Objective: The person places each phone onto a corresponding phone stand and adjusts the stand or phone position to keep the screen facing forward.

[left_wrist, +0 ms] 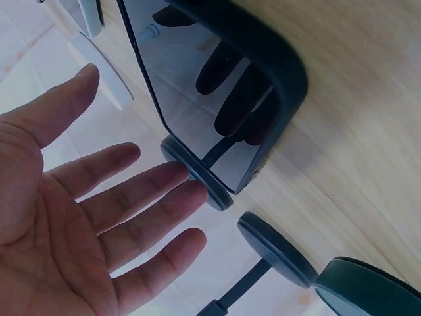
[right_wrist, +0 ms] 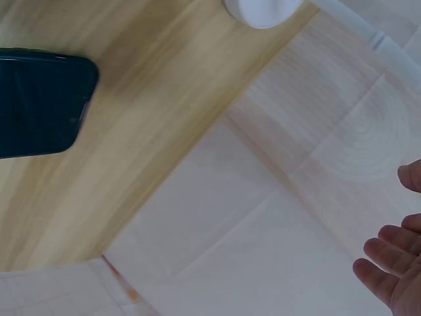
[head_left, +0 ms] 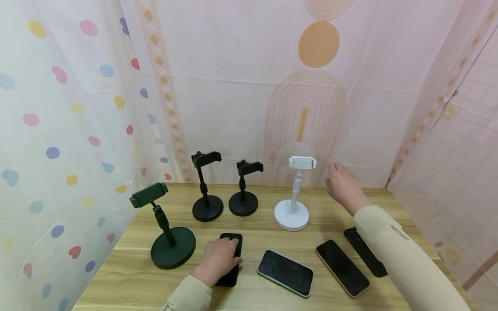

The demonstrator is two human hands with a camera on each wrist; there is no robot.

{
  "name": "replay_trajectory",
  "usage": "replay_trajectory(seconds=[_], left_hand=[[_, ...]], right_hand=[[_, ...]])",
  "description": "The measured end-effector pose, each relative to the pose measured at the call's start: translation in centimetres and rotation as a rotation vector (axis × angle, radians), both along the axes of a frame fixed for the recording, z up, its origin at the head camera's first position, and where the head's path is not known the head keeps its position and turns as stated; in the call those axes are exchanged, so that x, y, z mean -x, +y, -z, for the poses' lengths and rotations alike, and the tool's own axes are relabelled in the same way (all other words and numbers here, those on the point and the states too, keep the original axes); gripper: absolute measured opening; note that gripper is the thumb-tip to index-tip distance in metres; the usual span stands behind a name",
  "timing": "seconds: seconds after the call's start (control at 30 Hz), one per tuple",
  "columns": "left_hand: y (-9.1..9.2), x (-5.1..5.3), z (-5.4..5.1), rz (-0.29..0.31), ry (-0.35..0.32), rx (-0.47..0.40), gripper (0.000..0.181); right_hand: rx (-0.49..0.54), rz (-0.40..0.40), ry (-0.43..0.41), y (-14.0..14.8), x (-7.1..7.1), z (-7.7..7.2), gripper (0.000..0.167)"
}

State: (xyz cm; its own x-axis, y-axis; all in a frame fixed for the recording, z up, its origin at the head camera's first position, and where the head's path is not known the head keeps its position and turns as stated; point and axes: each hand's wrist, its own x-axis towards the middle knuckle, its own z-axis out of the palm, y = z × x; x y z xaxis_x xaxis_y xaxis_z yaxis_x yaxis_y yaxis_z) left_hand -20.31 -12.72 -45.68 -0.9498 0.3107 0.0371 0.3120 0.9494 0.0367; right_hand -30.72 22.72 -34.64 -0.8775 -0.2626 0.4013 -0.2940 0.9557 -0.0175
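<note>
My left hand (head_left: pixel 218 260) hovers over a black phone (head_left: pixel 229 278) lying on the table, covering part of it in the head view. In the left wrist view the fingers are spread, apart from the phone (left_wrist: pixel 174 69), whose glossy screen mirrors them. Raised at the back right, my right hand (head_left: pixel 344 183) is empty and nearest to a white phone stand (head_left: pixel 296 190), just right of its holder. The right wrist view catches its loosely bent fingers (right_wrist: pixel 388 257) at the edge, with the stand's white base (right_wrist: pixel 263 10) above.
A white-edged phone (head_left: pixel 285 273), a gold-edged phone (head_left: pixel 342 268) and a black phone (head_left: pixel 365 252), partly under my right sleeve, lie in front. A green stand (head_left: pixel 173 246) is at left; a taller black stand (head_left: pixel 207 207) and a shorter one (head_left: pixel 243 203) stand behind. Curtains surround the table.
</note>
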Motion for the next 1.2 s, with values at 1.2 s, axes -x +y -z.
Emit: replay_trajectory(seconds=[1.2], left_hand=[[0.0, 0.2, -0.1, -0.026, -0.037, 0.02, 0.049]], right_hand=[[0.0, 0.11, -0.359, 1.8, -6.1, 7.1, 0.053]])
